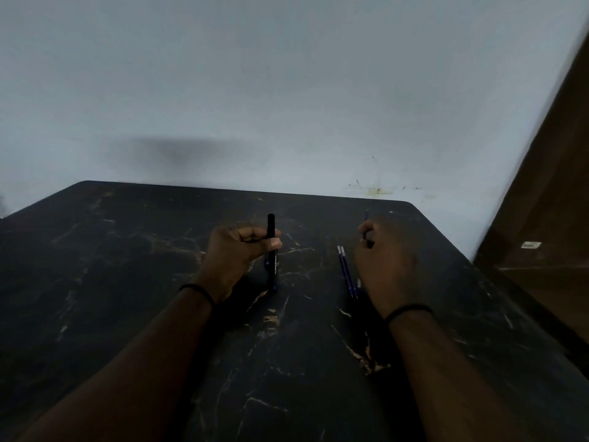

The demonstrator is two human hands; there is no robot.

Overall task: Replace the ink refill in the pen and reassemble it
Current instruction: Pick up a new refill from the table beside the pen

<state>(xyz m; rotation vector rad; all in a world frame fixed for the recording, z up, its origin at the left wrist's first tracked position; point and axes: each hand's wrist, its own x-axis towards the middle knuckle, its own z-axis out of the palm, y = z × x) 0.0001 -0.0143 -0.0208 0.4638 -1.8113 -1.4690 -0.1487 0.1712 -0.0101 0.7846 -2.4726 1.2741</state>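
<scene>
My left hand (237,253) is closed around a black pen barrel (271,250), held nearly upright with its lower end close to the black marble table (127,282). My right hand (385,260) is closed on a thin blue ink refill (366,215), whose tip sticks up above the knuckles; a small dark piece shows under its fingers, too blurred to name. Two or three spare blue refills (346,272) lie side by side on the table just left of my right hand.
The table's far edge meets a pale grey wall (287,90). A brown wooden panel (541,202) stands at the right, beyond the table's right corner. Both wrists wear thin black bands.
</scene>
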